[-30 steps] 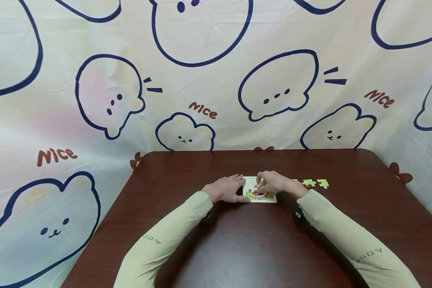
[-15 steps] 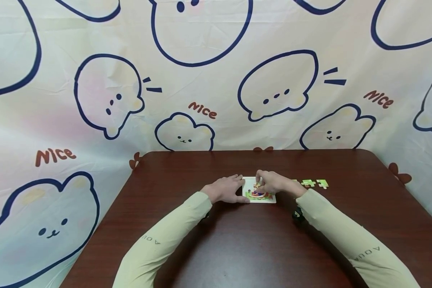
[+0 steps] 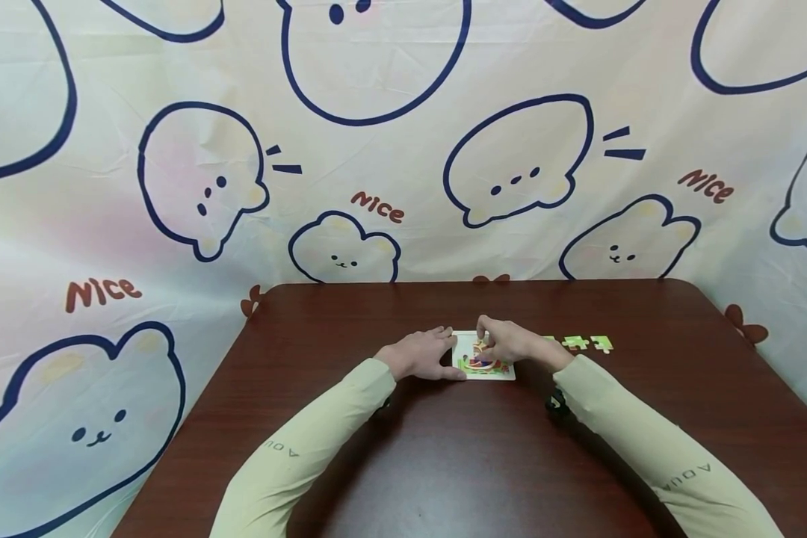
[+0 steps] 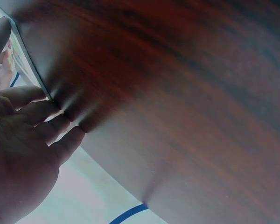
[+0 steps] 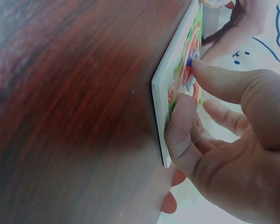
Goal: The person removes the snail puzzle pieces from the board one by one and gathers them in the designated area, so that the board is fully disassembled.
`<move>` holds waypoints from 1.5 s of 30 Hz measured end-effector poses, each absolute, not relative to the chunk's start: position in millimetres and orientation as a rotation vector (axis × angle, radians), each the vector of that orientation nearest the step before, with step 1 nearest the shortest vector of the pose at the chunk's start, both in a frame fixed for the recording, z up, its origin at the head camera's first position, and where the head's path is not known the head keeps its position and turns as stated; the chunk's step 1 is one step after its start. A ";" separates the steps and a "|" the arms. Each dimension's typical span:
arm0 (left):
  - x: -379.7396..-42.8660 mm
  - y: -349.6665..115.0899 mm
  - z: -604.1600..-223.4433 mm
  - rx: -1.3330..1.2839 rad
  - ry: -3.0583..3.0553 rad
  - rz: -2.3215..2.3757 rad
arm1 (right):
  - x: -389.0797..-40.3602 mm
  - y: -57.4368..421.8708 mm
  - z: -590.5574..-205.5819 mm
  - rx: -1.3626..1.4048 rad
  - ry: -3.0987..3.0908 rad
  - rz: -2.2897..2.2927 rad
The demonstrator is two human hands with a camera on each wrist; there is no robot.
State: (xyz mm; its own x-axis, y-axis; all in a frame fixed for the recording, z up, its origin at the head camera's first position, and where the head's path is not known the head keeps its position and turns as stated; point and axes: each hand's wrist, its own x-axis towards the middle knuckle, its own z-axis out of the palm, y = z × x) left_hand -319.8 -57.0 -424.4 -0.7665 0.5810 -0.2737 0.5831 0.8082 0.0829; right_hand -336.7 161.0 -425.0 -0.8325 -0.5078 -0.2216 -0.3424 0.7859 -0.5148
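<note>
A white-framed jigsaw puzzle board (image 3: 462, 344) lies flat on the table, its lower part filled with a colourful picture. My left hand (image 3: 422, 354) rests along the board's left edge, fingers extended and the thumb near its front corner. Over the board's right half, my right hand (image 3: 511, 342) has its thumb and index finger bent around a small yellowish puzzle piece (image 3: 479, 347), mostly hidden by the fingers. In the right wrist view, the right thumb (image 5: 214, 79) touches the picture and other fingers lie against the board's edge.
Loose green puzzle pieces lie right of the board, among them one piece (image 3: 574, 342) and another piece (image 3: 602, 343); one more is partly covered by the right wrist. The dark wooden table (image 3: 444, 463) meets a printed cloth backdrop (image 3: 430, 246) behind.
Both hands stay almost in place on the board. The right index finger shifts very slightly; the whole view drifts a little.
</note>
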 end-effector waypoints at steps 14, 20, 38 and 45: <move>-320.2 -57.3 -424.7 0.894 2.719 -0.033 | -331.5 162.7 -416.5 -0.687 2.632 -0.747; -321.0 -57.5 -425.4 0.908 2.724 -0.045 | -330.8 163.5 -417.0 -0.703 2.624 -0.770; -320.9 -57.5 -427.1 0.910 2.724 -0.029 | -322.7 189.8 -405.5 -0.740 2.678 -0.902; -319.9 -58.3 -425.6 0.903 2.724 -0.027 | -315.0 216.1 -397.2 -0.655 2.665 -0.980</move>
